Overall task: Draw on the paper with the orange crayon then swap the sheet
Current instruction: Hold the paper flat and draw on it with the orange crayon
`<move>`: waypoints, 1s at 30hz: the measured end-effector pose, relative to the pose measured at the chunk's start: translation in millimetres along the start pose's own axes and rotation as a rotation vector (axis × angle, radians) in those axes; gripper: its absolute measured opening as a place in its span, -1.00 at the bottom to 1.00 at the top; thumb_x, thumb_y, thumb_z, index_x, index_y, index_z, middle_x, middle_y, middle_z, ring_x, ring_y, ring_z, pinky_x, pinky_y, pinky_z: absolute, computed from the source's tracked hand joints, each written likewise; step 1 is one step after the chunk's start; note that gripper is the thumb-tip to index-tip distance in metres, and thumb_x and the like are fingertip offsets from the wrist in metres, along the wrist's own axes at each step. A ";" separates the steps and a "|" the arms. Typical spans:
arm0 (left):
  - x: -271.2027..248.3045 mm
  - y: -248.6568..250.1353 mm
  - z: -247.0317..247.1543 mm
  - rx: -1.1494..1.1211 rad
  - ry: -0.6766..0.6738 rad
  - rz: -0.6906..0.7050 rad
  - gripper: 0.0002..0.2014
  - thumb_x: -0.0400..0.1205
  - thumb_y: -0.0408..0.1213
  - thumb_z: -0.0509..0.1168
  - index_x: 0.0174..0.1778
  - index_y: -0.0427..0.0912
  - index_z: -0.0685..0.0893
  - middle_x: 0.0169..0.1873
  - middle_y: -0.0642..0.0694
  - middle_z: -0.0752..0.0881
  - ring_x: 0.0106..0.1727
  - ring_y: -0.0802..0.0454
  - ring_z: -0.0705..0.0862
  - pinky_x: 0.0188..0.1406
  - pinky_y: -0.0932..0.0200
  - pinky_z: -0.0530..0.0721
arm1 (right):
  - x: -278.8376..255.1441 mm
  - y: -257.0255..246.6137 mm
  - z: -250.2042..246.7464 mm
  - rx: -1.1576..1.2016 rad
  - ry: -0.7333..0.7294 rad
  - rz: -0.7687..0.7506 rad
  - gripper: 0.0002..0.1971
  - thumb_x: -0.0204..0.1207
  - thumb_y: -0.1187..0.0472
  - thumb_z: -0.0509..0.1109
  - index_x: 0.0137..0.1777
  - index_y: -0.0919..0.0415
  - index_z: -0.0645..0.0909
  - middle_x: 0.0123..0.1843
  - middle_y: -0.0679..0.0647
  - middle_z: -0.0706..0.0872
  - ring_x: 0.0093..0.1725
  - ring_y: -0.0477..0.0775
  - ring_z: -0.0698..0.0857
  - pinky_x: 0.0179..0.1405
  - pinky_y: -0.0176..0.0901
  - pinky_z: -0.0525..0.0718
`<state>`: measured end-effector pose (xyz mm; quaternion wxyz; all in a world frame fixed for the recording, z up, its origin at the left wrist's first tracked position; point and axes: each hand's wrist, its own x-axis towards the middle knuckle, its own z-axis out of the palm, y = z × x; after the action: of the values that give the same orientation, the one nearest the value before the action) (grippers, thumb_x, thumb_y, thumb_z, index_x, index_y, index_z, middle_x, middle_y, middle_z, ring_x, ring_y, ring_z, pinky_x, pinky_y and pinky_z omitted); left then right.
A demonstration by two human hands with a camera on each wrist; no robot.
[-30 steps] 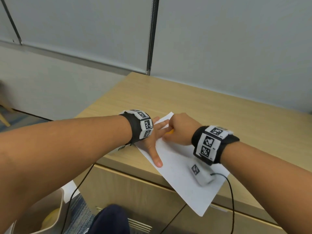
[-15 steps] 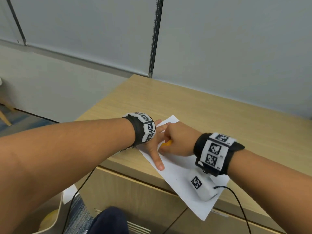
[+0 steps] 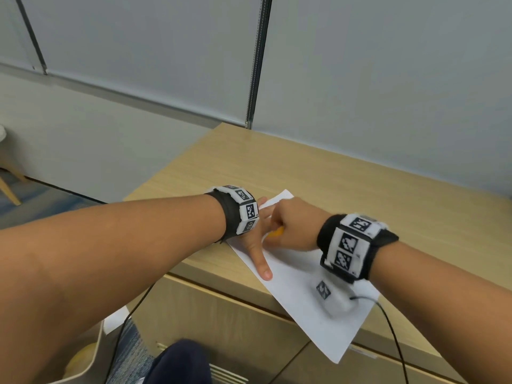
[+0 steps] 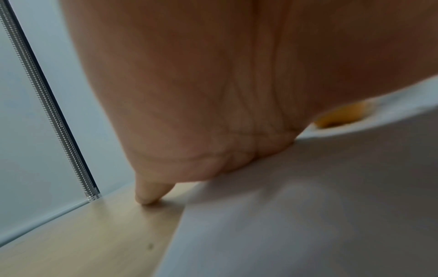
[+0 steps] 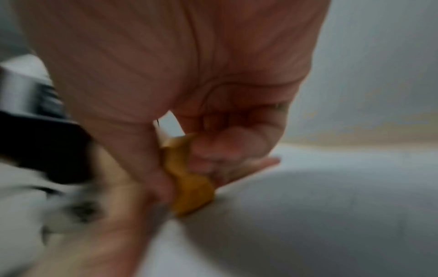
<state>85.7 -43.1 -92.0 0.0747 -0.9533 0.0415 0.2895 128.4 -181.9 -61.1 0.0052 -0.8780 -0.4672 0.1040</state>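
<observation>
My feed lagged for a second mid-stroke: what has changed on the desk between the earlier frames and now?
Little. The right hand, gripping the crayon, has slid a little along the paper toward its near end, crayon end now showing more. The left hand stays flat, pressing the paper on the desk. The sheet hasn't visibly shifted and still overhangs the desk's front edge. No marks are discernible.

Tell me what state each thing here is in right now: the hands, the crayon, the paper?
Left hand: flat, fingers straight, pressing the paper down.
Right hand: curled round the crayon.
Crayon: gripped, tip down on the paper.
Paper: flat on the desk, near corner overhanging the edge; no marks visible.
</observation>
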 end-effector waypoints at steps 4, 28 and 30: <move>-3.1 -0.5 1.1 -0.042 0.033 0.005 0.45 0.00 0.68 0.34 0.59 0.36 -0.49 0.65 0.08 -0.52 0.63 -0.24 -0.56 0.59 -0.55 -0.20 | -1.0 8.5 -11.7 0.023 0.005 0.110 -0.69 0.48 -0.03 0.53 -0.37 0.10 0.59 -0.42 -0.04 0.64 -0.39 0.02 0.66 -0.48 -0.21 0.51; -16.4 13.4 -5.3 -0.052 0.035 -0.083 0.58 -0.20 0.77 0.26 0.60 0.30 -0.53 0.66 0.11 -0.50 0.72 -0.21 -0.36 0.62 -0.47 -0.10 | -75.4 44.3 -15.4 0.210 -0.190 0.416 -0.63 0.57 -0.04 0.49 -0.18 0.32 0.75 -0.27 0.14 0.85 -0.37 0.06 0.76 -0.15 0.05 0.86; -27.4 24.0 -13.3 -0.041 0.008 -0.138 0.54 -0.06 0.73 0.31 0.65 0.21 -0.48 0.70 0.01 -0.43 0.74 -0.24 -0.26 0.64 -0.43 -0.03 | -78.3 44.1 -12.9 0.146 -0.181 0.415 -0.61 0.59 -0.03 0.47 -0.11 0.37 0.77 -0.21 0.16 0.88 -0.35 0.08 0.76 -0.16 0.01 0.85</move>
<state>67.2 -67.9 -68.7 0.0749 -0.9564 -0.0298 0.2809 124.6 -270.0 -39.2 0.0051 -0.9397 -0.2663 0.2145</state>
